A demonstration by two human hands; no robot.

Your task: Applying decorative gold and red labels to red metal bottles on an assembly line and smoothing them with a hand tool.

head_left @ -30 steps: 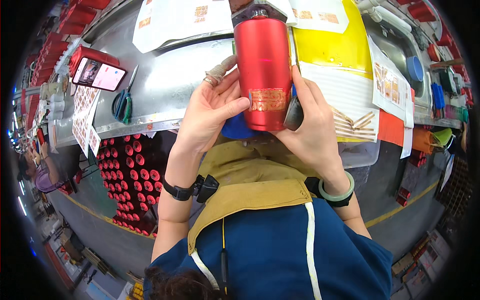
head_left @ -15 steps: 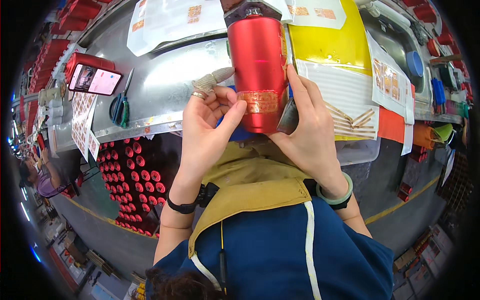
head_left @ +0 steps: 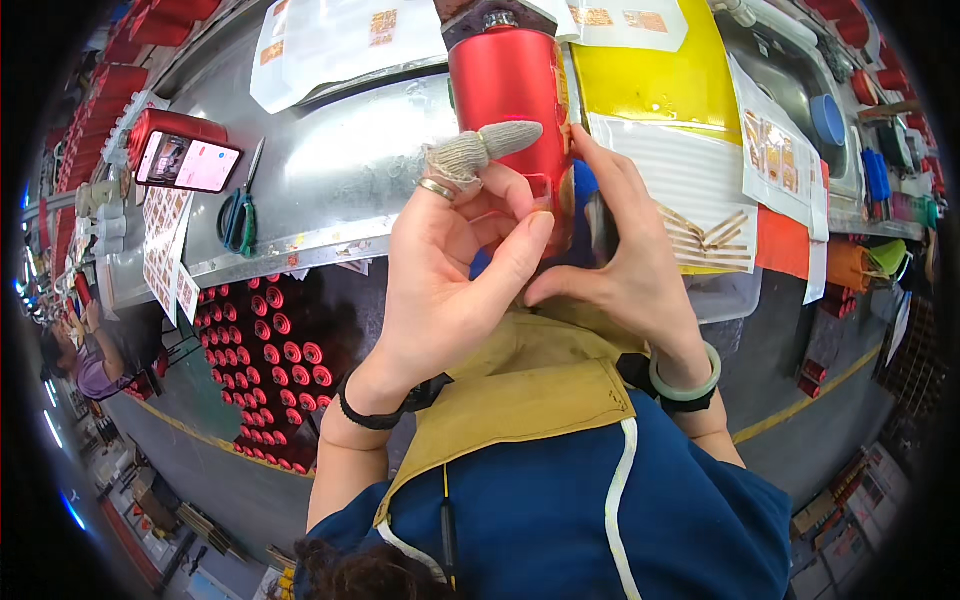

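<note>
A shiny red metal cylinder [head_left: 505, 85] stands lengthwise before me, its far end against a dark bracket [head_left: 499, 19]. Across its near part reaches my left hand [head_left: 455, 265], thumb and index finger pinched on a small piece of clear film [head_left: 541, 187]. A knitted finger cover [head_left: 485, 148] sits on one of its fingers, which points right over the cylinder. My right hand [head_left: 640, 255] curves around the cylinder's right side, fingertips against it and the thumb by its near end. My left hand hides the cylinder's front and the gold label there.
Scissors [head_left: 238, 215] and a phone [head_left: 188, 160] lie on the metal bench [head_left: 360, 130] at left. Gold strips [head_left: 705, 235] lie on a white striped sheet at right, beside a yellow sheet [head_left: 650, 90] and a sink [head_left: 790, 75]. Several red cylinders [head_left: 265, 350] stand below the bench.
My left hand has moved right across the cylinder from the label's left edge, its pinch now at the right side. My right hand has shifted slightly, its thumb lower.
</note>
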